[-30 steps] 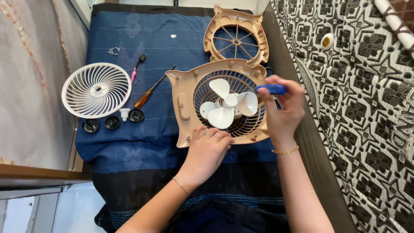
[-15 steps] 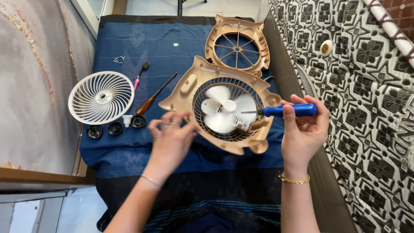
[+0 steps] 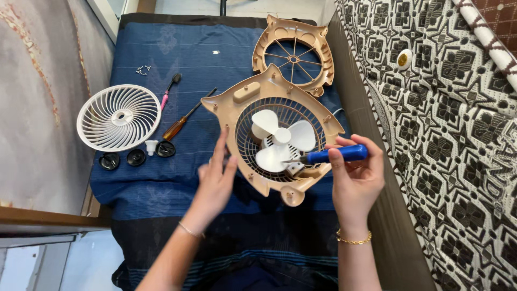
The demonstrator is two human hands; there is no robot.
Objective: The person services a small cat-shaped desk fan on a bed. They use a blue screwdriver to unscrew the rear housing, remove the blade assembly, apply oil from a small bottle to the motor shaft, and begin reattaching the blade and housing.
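Tan fan housing tilted, white blades, left fingers open on rim, right fingers gripping blue screwdriver

We see the left hand steadying the tan fan housing at its lower left rim, on the blue cloth. The right hand grips a blue-handled screwdriver, tip near the white blades. The white grille lies at the cloth's left edge.

Both hands are bare, forearms unsleeved, each wrist wearing a thin gold bracelet.
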